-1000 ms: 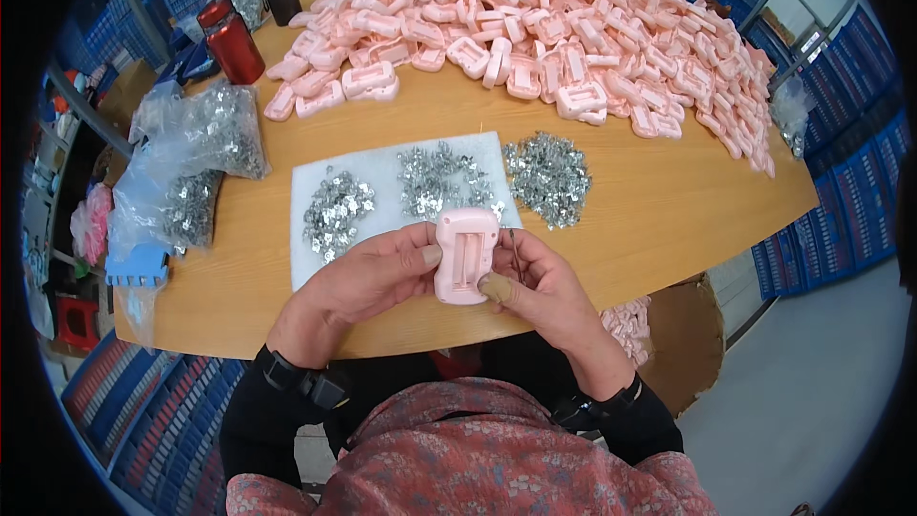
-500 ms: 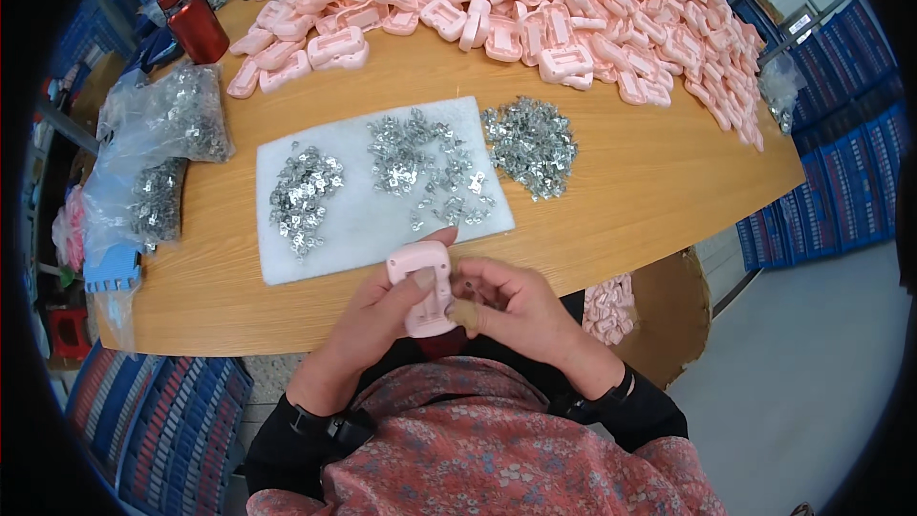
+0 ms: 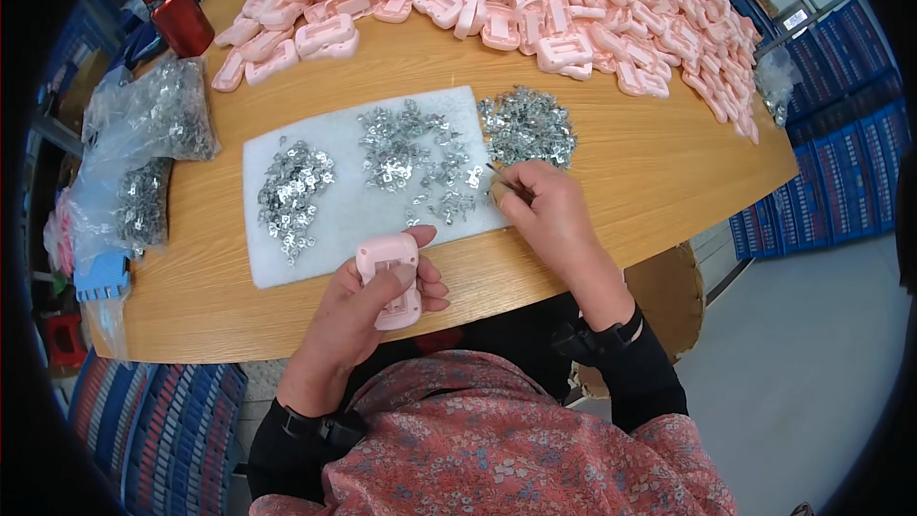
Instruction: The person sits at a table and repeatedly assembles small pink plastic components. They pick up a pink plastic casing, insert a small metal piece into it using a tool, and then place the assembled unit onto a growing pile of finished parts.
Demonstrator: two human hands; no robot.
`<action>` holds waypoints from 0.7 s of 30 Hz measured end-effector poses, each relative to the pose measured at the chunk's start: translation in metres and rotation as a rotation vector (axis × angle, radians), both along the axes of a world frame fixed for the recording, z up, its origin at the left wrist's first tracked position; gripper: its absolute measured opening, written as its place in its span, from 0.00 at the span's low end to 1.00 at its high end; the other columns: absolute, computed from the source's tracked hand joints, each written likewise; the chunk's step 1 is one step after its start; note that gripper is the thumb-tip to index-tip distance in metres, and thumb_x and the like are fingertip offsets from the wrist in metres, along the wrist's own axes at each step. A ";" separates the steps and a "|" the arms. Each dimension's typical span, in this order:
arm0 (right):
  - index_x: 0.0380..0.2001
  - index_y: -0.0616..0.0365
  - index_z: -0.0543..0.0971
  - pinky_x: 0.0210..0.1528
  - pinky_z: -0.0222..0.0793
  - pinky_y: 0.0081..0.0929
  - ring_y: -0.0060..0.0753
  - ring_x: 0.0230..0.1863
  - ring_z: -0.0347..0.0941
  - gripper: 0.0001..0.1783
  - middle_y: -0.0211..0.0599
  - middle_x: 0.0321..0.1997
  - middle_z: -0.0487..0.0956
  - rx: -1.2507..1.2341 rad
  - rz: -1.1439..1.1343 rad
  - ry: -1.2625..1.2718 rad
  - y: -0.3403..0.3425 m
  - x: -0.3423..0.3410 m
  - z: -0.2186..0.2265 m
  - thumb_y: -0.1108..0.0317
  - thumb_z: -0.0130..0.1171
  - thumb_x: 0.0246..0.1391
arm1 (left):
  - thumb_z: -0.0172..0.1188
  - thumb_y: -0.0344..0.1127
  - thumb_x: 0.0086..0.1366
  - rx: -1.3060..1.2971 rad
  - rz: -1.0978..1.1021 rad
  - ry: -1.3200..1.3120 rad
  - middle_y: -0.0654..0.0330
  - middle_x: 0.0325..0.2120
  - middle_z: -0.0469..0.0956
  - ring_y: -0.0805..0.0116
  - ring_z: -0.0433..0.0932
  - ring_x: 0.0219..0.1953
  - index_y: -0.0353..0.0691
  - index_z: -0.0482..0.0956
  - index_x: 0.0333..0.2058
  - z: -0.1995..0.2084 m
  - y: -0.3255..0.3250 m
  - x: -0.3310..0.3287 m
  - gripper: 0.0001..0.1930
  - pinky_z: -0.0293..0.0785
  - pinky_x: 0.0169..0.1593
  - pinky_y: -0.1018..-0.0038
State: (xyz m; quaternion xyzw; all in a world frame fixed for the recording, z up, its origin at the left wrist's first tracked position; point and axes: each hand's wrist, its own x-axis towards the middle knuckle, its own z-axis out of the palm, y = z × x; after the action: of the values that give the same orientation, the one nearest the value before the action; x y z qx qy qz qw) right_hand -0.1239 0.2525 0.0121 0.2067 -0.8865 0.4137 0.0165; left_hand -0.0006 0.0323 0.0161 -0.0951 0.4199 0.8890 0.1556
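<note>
My left hand (image 3: 351, 311) is closed around a pink plastic casing (image 3: 389, 248), its thumb laid over the recessed slot in the face. The casing is tilted up above the table's near edge. Farther right, my right hand (image 3: 549, 210) pinches a thin dark pointed tool (image 3: 514, 187), most of it hidden by the fingers. The tool's tip is at the right edge of a white foam sheet (image 3: 349, 201). On that sheet lie a left heap of small metal clips (image 3: 294, 196) and a looser middle heap (image 3: 396, 148). Another clip pile (image 3: 530, 124) sits on the wood just beyond my right hand.
A large mound of pink casings (image 3: 573, 14) covers the table's far side. Bags of metal clips (image 3: 172, 115), a red canister (image 3: 179, 14) and a blue foam piece (image 3: 102, 277) stand at left. A cardboard box (image 3: 669, 301) is below the table's right edge.
My right hand has left the casing and moved up and right to the foam sheet's edge. My left hand, still holding the casing, has shifted slightly left.
</note>
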 end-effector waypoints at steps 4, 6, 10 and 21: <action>0.33 0.61 0.79 0.33 0.71 0.33 0.43 0.30 0.76 0.07 0.42 0.30 0.77 -0.044 0.108 0.014 -0.005 0.004 0.016 0.74 0.62 0.48 | 0.54 0.34 0.69 -0.042 0.014 -0.044 0.56 0.37 0.79 0.64 0.81 0.39 0.30 0.66 0.60 0.003 0.001 -0.010 0.24 0.81 0.46 0.66; 0.33 0.61 0.79 0.31 0.71 0.32 0.41 0.29 0.76 0.08 0.41 0.29 0.77 -0.019 0.229 0.057 -0.007 0.011 0.026 0.75 0.62 0.47 | 0.55 0.34 0.69 -0.011 0.028 -0.050 0.56 0.36 0.79 0.65 0.80 0.38 0.31 0.66 0.60 0.006 0.006 -0.017 0.24 0.81 0.45 0.67; 0.34 0.59 0.78 0.31 0.71 0.31 0.40 0.29 0.76 0.10 0.40 0.30 0.77 -0.048 0.369 0.101 -0.013 0.020 0.037 0.75 0.64 0.45 | 0.57 0.27 0.64 0.034 0.078 -0.115 0.56 0.37 0.78 0.65 0.80 0.37 0.32 0.66 0.60 0.009 0.013 -0.028 0.25 0.80 0.44 0.68; 0.37 0.61 0.78 0.31 0.71 0.25 0.27 0.26 0.74 0.11 0.36 0.28 0.77 -0.104 0.226 -0.147 -0.018 0.042 0.039 0.77 0.63 0.47 | 0.59 0.25 0.63 0.020 0.095 -0.024 0.59 0.39 0.77 0.70 0.78 0.40 0.33 0.66 0.60 -0.006 0.016 -0.028 0.26 0.78 0.44 0.72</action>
State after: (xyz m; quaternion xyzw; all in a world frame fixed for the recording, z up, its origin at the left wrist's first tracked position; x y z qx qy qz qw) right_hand -0.0819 0.2340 0.0510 0.2731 -0.8337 0.4724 -0.0844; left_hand -0.0282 0.0486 0.0098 -0.1241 0.4041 0.8984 0.1192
